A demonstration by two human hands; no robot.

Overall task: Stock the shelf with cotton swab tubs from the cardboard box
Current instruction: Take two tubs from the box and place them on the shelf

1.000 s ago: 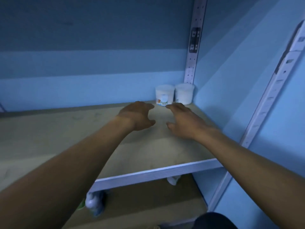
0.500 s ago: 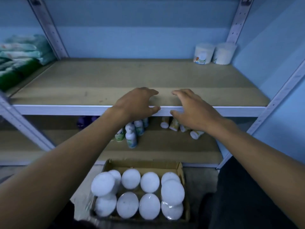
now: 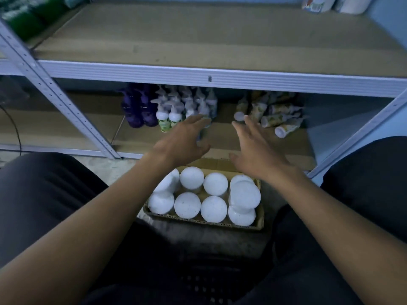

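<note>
Two tubs [image 3: 317,4] stand on the shelf [image 3: 198,40] at one o'clock; about nine wait in the cardboard box [image 3: 261,219]. Left hand [image 3: 182,142] and right hand [image 3: 255,150] hover above it, fingers spread, empty.

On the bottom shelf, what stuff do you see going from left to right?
Purple bottles → white pump bottles → yellow-green tubes lying on their sides.
</note>
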